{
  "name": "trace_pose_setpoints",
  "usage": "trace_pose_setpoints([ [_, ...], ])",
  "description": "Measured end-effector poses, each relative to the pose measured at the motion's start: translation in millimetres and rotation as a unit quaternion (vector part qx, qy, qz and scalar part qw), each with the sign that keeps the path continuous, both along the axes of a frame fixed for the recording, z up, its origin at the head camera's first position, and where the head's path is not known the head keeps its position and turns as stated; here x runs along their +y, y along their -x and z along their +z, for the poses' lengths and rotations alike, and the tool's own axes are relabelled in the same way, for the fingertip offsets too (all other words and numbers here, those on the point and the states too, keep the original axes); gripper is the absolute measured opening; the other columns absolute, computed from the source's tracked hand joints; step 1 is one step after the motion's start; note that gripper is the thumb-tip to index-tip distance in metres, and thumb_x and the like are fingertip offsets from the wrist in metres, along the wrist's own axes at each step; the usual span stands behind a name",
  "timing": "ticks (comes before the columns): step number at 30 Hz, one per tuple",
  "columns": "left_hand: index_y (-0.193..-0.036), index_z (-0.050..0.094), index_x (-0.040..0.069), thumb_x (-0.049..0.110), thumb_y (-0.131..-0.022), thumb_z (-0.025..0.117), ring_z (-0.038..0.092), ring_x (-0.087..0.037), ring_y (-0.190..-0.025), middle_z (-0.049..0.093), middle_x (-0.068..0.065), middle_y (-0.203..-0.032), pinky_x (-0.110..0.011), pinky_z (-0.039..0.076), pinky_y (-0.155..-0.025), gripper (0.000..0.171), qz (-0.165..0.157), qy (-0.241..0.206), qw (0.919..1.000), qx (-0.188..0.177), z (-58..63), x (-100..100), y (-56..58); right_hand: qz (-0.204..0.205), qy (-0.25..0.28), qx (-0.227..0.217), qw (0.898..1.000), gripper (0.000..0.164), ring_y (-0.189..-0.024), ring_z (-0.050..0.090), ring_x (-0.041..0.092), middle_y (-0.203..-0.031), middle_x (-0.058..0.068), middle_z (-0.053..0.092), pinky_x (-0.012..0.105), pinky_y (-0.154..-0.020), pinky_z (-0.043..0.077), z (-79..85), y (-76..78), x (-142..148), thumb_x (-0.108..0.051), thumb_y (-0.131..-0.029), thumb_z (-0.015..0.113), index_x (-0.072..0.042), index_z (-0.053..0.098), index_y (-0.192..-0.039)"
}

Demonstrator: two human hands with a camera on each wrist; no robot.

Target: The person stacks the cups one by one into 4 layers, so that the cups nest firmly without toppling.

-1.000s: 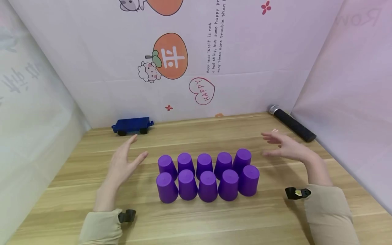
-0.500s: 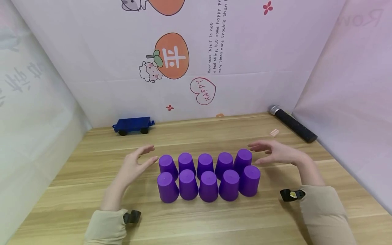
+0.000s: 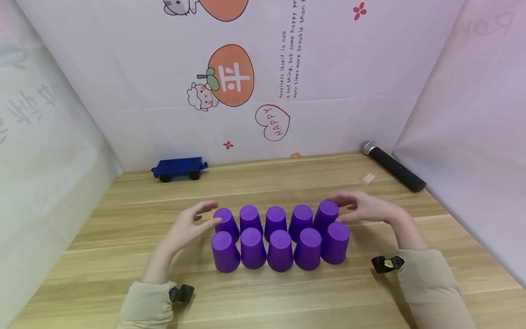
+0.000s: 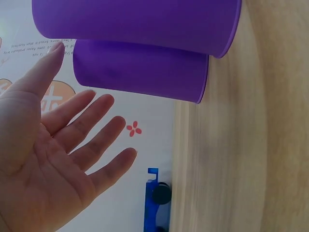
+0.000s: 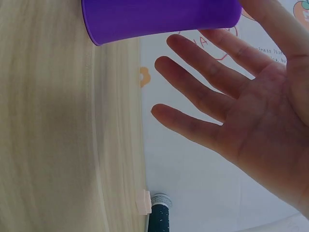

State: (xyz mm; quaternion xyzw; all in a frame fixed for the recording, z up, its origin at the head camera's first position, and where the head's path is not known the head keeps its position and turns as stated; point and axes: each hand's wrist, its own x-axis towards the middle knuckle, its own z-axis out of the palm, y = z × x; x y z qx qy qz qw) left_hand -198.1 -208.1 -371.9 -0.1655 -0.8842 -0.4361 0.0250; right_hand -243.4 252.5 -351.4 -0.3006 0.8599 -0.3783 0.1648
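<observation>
Cups [image 3: 280,250] sit between your left hand [image 3: 191,227] and right hand [image 3: 365,207]; both loose, empty; best press the far row [image 3: 275,220] softly, evenly.

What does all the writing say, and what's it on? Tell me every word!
"HAPPY": inside the red heart on the back sheet.
"Happiness itself is not, a bad thing, but some happy pr..., many times more trouble than...": back sheet too; line ends cut off.
"平", probably, lying sideways: orange fruit drawing.
Right sheet: faint backward letters, maybe "Ro"; the rest unclear.
Left sheet: marks too faint to read.
Purple cups: none readable.
</observation>
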Motion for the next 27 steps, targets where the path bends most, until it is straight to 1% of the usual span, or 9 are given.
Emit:
trace_pose_setpoints([
  [5, -0.128, 0.054, 0.007, 0.031, -0.084, 0.071, 0.051, -0.034, -0.124, 0.058, -0.013, -0.130, -0.056, 0.040, -0.103, 0.053, -0.007, -0.006, 0.9999, -0.010, -1.9, 1.5, -0.6, 0.013, 0.011, 0.000, 1.000, 0.053, -0.116, 0.054, 0.041, -0.124, 0.019, 0.060, 0.060, -0.099, 0.041, -1.9, 1.3, -4.2, -0.015, -0.085, 0.069, 0.002, 0.049, -0.131],
  [7, -0.128, 0.054, 0.006, 0.031, -0.083, 0.071, 0.052, -0.034, -0.123, 0.059, -0.013, -0.129, -0.056, 0.040, -0.103, 0.054, -0.012, -0.008, 0.9998, -0.014, -2.5, 2.3, -0.8, 0.018, 0.013, 0.002, 1.000, 0.050, -0.114, 0.055, 0.038, -0.123, 0.018, 0.060, 0.059, -0.098, 0.043, -2.6, 1.4, -5.5, -0.014, -0.085, 0.068, 0.002, 0.050, -0.129],
  [9, -0.128, 0.054, 0.006, 0.031, -0.083, 0.072, 0.053, -0.034, -0.122, 0.060, -0.012, -0.128, -0.056, 0.041, -0.103, 0.054, -0.018, -0.011, 0.9996, -0.017, -3.1, 3.1, -0.6, 0.020, 0.013, 0.006, 1.000, 0.049, -0.112, 0.057, 0.033, -0.122, 0.017, 0.061, 0.057, -0.098, 0.044, -3.3, 1.5, -6.7, -0.014, -0.085, 0.068, 0.001, 0.051, -0.128],
  [11, -0.129, 0.054, 0.004, 0.029, -0.083, 0.072, 0.054, -0.033, -0.120, 0.061, -0.012, -0.126, -0.055, 0.042, -0.102, 0.055, -0.024, -0.020, 0.9993, -0.019, -3.6, 3.7, -0.5, 0.021, 0.013, 0.012, 1.000, 0.048, -0.110, 0.059, 0.025, -0.120, 0.016, 0.062, 0.054, -0.097, 0.046, -3.6, 1.4, -8.1, -0.015, -0.085, 0.069, 0.001, 0.052, -0.127],
  [13, -0.128, 0.054, 0.003, 0.027, -0.083, 0.073, 0.055, -0.033, -0.118, 0.061, -0.013, -0.124, -0.054, 0.043, -0.101, 0.055, -0.030, -0.032, 0.9988, -0.021, -4.2, 4.1, -0.1, 0.021, 0.012, 0.016, 1.000, 0.048, -0.108, 0.059, 0.016, -0.119, 0.015, 0.062, 0.049, -0.097, 0.048, -3.7, 1.4, -9.1, -0.017, -0.085, 0.069, 0.001, 0.052, -0.127],
  [16, -0.128, 0.053, 0.002, 0.023, -0.082, 0.073, 0.056, -0.033, -0.116, 0.062, -0.014, -0.123, -0.053, 0.045, -0.101, 0.054, -0.038, -0.051, 0.9977, -0.026, -5.5, 4.7, 0.7, 0.021, 0.014, 0.019, 1.000, 0.048, -0.105, 0.059, 0.007, -0.118, 0.015, 0.063, 0.041, -0.097, 0.049, -3.8, 1.3, -10.5, -0.017, -0.085, 0.069, 0.002, 0.053, -0.126],
  [21, -0.127, 0.052, 0.000, 0.019, -0.082, 0.073, 0.058, -0.034, -0.114, 0.060, -0.017, -0.123, -0.046, 0.048, -0.100, 0.054, -0.052, -0.070, 0.9957, -0.031, -8.7, 7.3, 2.3, 0.025, 0.019, 0.014, 0.999, 0.047, -0.103, 0.059, 0.003, -0.117, 0.015, 0.063, 0.028, -0.095, 0.050, -4.3, 1.6, -11.9, -0.016, -0.086, 0.069, 0.003, 0.052, -0.125],
  [25, -0.126, 0.052, -0.002, 0.017, -0.083, 0.072, 0.059, -0.034, -0.112, 0.059, -0.020, -0.122, -0.040, 0.050, -0.097, 0.051, -0.056, -0.079, 0.9947, -0.036, -10.3, 8.8, 2.9, 0.027, 0.026, 0.009, 0.999, 0.046, -0.100, 0.060, 0.002, -0.114, 0.014, 0.064, 0.025, -0.093, 0.050, -6.5, 2.3, -12.2, -0.016, -0.086, 0.069, 0.003, 0.053, -0.124],
  [27, -0.125, 0.052, -0.001, 0.018, -0.083, 0.072, 0.059, -0.034, -0.112, 0.060, -0.020, -0.122, -0.038, 0.051, -0.096, 0.051, -0.051, -0.077, 0.9948, -0.042, -10.3, 8.9, 2.7, 0.027, 0.028, 0.007, 0.999, 0.046, -0.100, 0.061, 0.002, -0.114, 0.013, 0.064, 0.024, -0.093, 0.050, -7.3, 2.8, -12.3, -0.016, -0.086, 0.069, 0.003, 0.053, -0.124],
])
